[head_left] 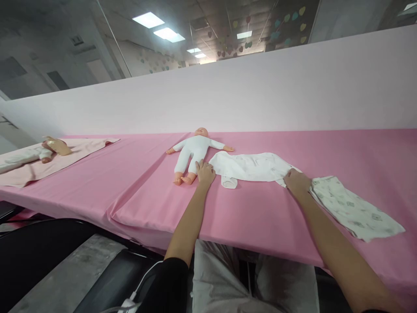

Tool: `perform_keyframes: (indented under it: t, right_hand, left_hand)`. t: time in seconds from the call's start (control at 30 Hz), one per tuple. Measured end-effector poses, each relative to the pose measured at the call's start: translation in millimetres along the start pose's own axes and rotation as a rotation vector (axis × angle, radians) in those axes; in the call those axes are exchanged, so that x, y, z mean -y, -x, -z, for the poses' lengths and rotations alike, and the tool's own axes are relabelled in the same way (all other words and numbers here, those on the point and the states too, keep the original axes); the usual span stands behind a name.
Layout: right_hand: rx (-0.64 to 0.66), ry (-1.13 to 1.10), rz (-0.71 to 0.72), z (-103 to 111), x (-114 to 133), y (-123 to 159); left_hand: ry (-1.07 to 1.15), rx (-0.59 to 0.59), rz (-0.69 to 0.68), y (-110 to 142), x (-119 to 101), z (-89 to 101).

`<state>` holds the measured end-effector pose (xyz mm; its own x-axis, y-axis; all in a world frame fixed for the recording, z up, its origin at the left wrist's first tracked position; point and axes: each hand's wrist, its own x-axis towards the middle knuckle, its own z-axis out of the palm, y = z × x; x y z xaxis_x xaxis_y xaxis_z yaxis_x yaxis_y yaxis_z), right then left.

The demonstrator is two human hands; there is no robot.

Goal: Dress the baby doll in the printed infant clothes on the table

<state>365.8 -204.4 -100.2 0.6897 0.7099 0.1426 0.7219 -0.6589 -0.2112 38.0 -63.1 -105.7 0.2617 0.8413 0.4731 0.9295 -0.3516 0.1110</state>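
A baby doll (193,150) in a white bodysuit lies face up on the pink cloth, arms spread. To its right a white baby garment (250,166) is stretched out sideways, with a short sleeve-like part (229,182) turned toward me. My left hand (206,173) rests by the doll's leg at the garment's left end. Its fingers look spread, touching or close to the fabric edge. At the other end, my right hand (297,181) has its fingers closed on the garment. Just beyond my right wrist lies a folded, pale printed baby garment (355,208).
The pink-covered table (140,174) runs along a white wall (208,95) with glass above. At far left, another doll (29,156) lies on a peach blanket (87,148). Black chairs (48,256) stand at the table's near edge, and a white cable (143,278) hangs by my left arm.
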Motion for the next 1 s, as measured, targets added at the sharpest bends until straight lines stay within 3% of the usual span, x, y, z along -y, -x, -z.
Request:
perform_keyframes:
  t: [0.7, 1.0]
  right_hand:
    - [0.015, 0.002, 0.006, 2.3, 1.5, 1.8]
    - [0.016, -0.004, 0.000, 3.7, 2.6, 2.3]
  left_hand:
    - [0.033, 0.057, -0.009, -1.3, 3.9, -3.0]
    - [0.064, 0.013, -0.022, -1.1, 5.3, -5.6]
